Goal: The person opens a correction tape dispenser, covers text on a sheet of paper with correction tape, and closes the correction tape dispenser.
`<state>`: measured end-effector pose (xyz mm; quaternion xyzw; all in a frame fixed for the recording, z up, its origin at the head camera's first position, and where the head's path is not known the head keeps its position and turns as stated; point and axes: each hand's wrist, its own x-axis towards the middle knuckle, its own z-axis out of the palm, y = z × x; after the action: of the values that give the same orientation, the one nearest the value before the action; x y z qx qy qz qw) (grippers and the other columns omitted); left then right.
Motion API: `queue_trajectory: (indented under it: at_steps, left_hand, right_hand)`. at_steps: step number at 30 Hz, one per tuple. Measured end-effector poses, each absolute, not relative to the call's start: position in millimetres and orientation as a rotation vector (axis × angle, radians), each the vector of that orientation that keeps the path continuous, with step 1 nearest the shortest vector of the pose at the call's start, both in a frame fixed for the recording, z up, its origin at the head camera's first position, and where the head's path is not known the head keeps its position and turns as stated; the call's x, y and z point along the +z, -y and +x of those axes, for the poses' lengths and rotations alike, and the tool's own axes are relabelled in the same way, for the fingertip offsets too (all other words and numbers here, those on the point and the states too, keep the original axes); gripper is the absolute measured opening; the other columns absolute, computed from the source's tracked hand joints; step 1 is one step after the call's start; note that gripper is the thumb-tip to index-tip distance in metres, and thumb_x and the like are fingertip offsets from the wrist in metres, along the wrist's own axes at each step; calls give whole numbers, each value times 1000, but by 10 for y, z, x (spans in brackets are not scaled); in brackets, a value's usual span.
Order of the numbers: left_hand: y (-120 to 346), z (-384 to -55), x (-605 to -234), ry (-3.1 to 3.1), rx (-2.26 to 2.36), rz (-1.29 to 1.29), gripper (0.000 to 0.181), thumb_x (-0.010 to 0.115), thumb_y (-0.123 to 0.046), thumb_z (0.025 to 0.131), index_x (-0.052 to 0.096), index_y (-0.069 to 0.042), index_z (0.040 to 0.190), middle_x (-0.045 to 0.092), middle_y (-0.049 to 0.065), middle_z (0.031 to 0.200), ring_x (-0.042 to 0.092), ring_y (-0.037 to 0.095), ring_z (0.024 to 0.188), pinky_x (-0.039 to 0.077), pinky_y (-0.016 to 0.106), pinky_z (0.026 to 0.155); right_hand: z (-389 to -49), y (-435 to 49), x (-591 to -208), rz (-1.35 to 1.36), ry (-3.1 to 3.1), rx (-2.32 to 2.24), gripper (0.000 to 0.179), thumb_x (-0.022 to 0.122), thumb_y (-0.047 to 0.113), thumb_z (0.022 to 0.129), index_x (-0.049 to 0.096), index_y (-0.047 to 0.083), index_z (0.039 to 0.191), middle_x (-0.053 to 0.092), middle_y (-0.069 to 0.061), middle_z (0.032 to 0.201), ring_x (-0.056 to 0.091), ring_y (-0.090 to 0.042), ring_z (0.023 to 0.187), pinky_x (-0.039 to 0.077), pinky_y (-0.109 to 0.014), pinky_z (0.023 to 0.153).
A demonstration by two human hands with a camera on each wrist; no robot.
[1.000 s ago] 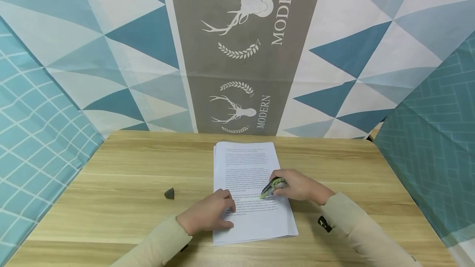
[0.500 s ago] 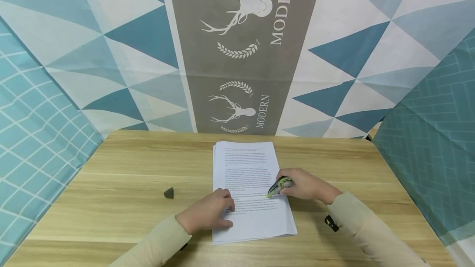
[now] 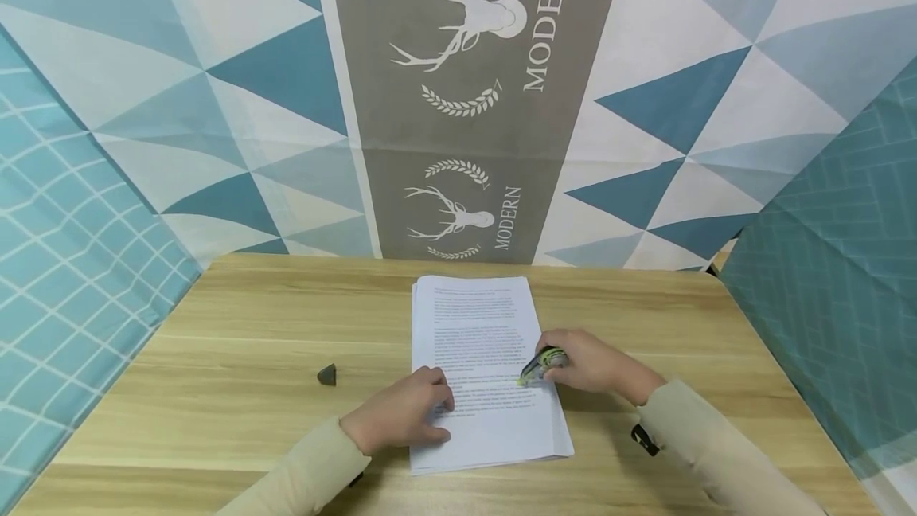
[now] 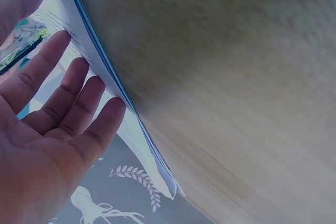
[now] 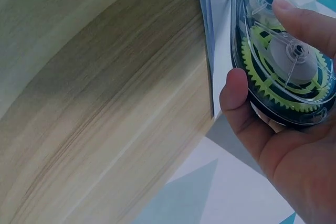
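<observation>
A stack of printed paper (image 3: 473,317) lies at the middle of the wooden table. My right hand (image 3: 591,361) grips a correction tape dispenser (image 3: 543,365), its tip right at a printed line in the lower half of the top sheet. In the right wrist view the dispenser (image 5: 289,61) shows a clear case with yellow-green gears, pinched between thumb and fingers. My left hand (image 3: 404,411) rests on the lower left part of the sheet. Its fingertips (image 4: 116,106) touch the paper (image 4: 86,35) close to the stack's edge in the left wrist view, with nothing held.
A small dark cap-like piece (image 3: 327,374) lies on the table (image 3: 236,388) to the left of the stack. Behind the table's far edge hangs a patterned cloth backdrop (image 3: 458,126). Blue tiled-print cloths (image 3: 57,261) stand at both sides.
My right hand has slid a little to the right along the printed line with the correction tape dispenser. My left hand has stayed in place on the paper.
</observation>
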<state>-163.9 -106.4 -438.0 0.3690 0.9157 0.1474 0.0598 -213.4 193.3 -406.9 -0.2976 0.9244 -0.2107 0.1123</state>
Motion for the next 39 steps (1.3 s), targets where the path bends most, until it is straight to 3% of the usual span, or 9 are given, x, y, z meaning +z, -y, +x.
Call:
queue_trajectory:
  at_steps: [12,24,39]
  left_hand:
    - [1060,-1632,-4384,-2776,460,1105,25,76,-28,71,68,-12,89,53,-5,89,45,5,81,45,20,76]
    - [1051,-1595,-4386,-2791,472,1083,26,76,-27,70,70,-11,90,54,-6,89,45,5,80,44,19,75]
    - [1094,-1628,-4385,-2818,520,1092,24,75,-26,70,69,-12,90,57,-5,89,49,8,83,45,23,78]
  right_hand:
    - [-2050,-1967,-4111,-785,-2737,-689,17,70,17,82,60,18,96,61,8,92,53,-8,81,46,-28,74]
    - [-1977,-2132,-4259,-682,-2720,-930,22,70,28,82,61,22,102,63,5,104,54,-9,88,44,-23,76]
    - [-1950,-2146,-4257,-557,-2714,-1046,25,72,30,80,62,24,103,63,2,104,54,-13,86,44,-21,70]
